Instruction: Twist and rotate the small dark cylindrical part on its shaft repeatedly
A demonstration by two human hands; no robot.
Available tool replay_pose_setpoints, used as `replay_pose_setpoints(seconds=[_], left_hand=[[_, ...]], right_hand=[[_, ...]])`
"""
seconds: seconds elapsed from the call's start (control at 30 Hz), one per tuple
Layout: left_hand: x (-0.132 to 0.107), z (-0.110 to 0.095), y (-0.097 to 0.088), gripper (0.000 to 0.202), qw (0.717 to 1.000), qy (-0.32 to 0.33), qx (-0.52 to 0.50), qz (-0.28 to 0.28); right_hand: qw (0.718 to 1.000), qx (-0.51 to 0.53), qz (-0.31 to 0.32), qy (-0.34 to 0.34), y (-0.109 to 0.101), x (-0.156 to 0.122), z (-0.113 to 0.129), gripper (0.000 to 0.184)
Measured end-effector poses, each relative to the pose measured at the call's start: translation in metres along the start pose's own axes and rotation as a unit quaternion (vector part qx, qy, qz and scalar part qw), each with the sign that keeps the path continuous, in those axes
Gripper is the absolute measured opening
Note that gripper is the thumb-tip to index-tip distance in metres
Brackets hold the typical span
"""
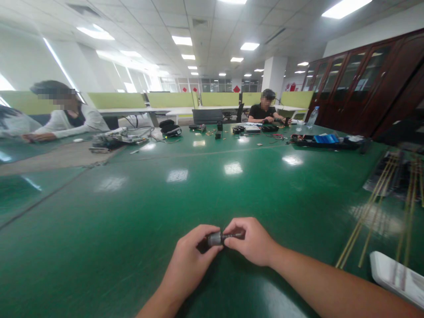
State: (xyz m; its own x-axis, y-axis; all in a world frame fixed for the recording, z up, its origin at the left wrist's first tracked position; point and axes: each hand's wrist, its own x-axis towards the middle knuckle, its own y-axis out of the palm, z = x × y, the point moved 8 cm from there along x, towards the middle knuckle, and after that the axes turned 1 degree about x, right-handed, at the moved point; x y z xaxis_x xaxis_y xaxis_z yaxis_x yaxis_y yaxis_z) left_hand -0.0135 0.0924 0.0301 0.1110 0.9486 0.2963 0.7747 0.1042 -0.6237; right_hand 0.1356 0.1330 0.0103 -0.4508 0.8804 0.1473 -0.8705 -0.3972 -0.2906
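Observation:
Just above the green tabletop (149, 198), at the near middle, my left hand (192, 256) is closed around a small grey cylinder (215, 239) with a dark end. The thumb and index finger grip it from below and above. My right hand (253, 243) pinches a thin dark ridged piece (229, 236) in line with the cylinder's right side. Whether the two pieces are joined or only touching, I cannot tell. Fingers of both hands hide parts of them.
Thin yellowish rods (367, 207) lie at the right, near a white tray-like object (397, 276). Across the table are electronic parts (114, 139), a black pouch (170, 129), a black tray (326, 141) and a clear bottle (312, 118). People sit at the far side and left.

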Motion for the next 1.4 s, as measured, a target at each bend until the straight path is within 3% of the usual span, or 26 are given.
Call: replay_pose_setpoints(seconds=[0.5, 1.4], left_hand=[[-0.0004, -0.0018, -0.0002, 0.021, 1.0, 0.013, 0.005, -0.002], [-0.0003, -0.003, -0.0039, 0.02, 1.0, 0.018, -0.006, -0.016]], right_hand=[[1.0, -0.023, -0.006, 0.0, -0.0011, 0.0003, 0.0004, 0.007], [0.999, 0.024, -0.003, 0.025, -0.0015, 0.0014, -0.0035, 0.009]])
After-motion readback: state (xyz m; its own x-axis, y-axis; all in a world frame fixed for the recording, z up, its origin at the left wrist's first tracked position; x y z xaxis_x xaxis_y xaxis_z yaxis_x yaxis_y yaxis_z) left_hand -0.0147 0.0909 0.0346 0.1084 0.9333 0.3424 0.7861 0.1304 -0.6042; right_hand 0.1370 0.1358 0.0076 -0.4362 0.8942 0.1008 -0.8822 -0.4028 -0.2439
